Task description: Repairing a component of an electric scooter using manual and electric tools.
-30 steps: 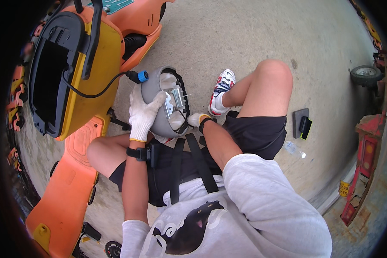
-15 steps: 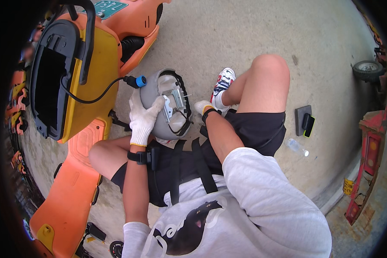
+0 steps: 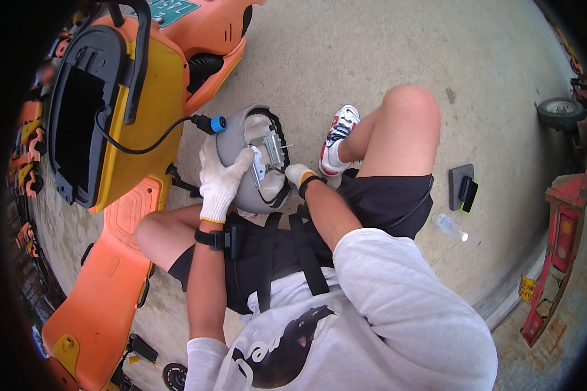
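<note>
I sit on the ground with a grey rounded housing [image 3: 236,138] with a black rim held over my knees. My left hand [image 3: 220,184], in a white knit glove, grips the housing from the left, fingers reaching across its open side. My right hand [image 3: 298,174], also gloved, is curled at the housing's right rim, fingertips against a metal bracket [image 3: 268,148] inside it. A black cable with a blue connector [image 3: 216,123] runs from the housing's top to the scooter.
An orange and yellow scooter [image 3: 151,104] with its black seat compartment open stands close on my left. On the concrete to my right lie a black pad with a phone [image 3: 463,189] and a small bottle [image 3: 449,225]. A small wheel [image 3: 559,112] and red metal frame [image 3: 567,228] are at the far right.
Both hands have stayed on the housing. My left hand has slid a little lower on it and my right fingers have shifted slightly at the bracket.
</note>
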`<state>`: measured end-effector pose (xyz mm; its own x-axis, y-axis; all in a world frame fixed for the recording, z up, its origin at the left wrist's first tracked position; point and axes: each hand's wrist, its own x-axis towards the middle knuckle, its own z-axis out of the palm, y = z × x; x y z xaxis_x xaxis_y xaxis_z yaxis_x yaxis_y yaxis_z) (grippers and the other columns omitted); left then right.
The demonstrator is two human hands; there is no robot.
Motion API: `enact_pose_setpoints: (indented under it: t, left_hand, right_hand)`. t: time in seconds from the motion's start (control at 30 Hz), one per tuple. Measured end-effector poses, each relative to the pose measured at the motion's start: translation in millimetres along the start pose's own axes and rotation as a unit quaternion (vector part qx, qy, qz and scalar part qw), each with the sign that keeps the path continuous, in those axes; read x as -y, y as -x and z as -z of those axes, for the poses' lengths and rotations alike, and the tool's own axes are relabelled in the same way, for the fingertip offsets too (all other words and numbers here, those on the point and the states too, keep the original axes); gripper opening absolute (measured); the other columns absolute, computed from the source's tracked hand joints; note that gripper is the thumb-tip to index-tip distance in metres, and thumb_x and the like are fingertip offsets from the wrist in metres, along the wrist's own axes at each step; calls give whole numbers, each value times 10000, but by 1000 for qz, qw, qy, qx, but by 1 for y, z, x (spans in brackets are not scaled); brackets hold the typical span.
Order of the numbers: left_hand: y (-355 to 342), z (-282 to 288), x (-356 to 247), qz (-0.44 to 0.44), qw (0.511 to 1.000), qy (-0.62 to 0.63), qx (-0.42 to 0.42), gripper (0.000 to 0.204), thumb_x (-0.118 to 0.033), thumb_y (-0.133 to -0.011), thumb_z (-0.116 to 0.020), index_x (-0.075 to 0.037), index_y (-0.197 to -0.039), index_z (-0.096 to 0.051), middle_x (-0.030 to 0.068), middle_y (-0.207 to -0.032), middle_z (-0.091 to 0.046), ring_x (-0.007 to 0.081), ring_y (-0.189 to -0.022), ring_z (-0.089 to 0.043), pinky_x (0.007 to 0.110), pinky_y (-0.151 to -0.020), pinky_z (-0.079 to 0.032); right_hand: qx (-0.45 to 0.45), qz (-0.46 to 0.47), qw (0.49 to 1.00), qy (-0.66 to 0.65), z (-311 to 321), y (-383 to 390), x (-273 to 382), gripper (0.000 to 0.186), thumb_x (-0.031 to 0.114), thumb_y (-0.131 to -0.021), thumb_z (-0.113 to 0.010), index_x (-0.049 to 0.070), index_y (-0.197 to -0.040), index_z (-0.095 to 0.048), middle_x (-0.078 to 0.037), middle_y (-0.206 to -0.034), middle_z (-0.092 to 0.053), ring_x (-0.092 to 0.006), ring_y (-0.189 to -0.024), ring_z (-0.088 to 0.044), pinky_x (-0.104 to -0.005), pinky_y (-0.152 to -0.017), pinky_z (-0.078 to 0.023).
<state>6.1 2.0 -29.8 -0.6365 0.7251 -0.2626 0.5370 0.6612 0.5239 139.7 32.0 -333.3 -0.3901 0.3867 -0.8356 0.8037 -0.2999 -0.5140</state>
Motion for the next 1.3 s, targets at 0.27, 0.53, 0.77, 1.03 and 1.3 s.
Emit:
enact_pose_setpoints:
  t: [0.27, 0.53, 0.77, 1.03, 1.3]
  left_hand:
    - [-2, -4, -5, -6, 1000, 16, 4, 975, -523, -708, -766, -28, -1450, -373, 242, -1432, -420, 407, -1291, -470, 439, -1072, -393]
    - [-2, -2, 5, -21, 1000, 3, -10, 959, -532, -742, -749, -20, -1464, -377, 255, -1434, -444, 399, -1296, -482, 432, -1072, -395]
    - [-10, -17, -46, -62, 996, 68, 21, 971, -507, -706, -773, -34, -1456, -377, 239, -1427, -433, 399, -1299, -464, 429, -1085, -382]
    - [-9, -7, 2, -20, 999, 22, -12, 960, -511, -706, -775, -53, -1456, -387, 241, -1415, -442, 401, -1287, -477, 437, -1071, -400]
    - [-4, -1, 2, -10, 999, 30, -7, 950, -499, -703, -775, -54, -1451, -395, 242, -1413, -440, 397, -1291, -471, 433, -1076, -397]
  right_hand:
    - [-28, -75, 963, -256, 47, 23, 30, 399, 371, -782, -712, 42, -1006, -738, -160, -1013, -722, -288, -839, -710, -408, -697, -541]
    - [61, -97, 902, -415, 51, 22, 47, 187, 169, -865, -677, 41, -1000, -658, -101, -858, -682, -209, -626, -649, -300, -475, -493]
    - [-80, 72, 994, -23, 103, -102, -30, 152, 126, -830, -667, 19, -937, -647, -144, -826, -654, -270, -633, -649, -355, -546, -551]
    - [-7, -21, 987, -156, 34, -63, -1, 80, 82, -843, -589, 16, -880, -617, -147, -789, -632, -265, -595, -623, -384, -501, -548]
    - [-6, -116, 855, -505, 65, 57, 68, 56, 86, -857, -607, 34, -876, -616, -49, -679, -563, -173, -521, -570, -298, -447, -524]
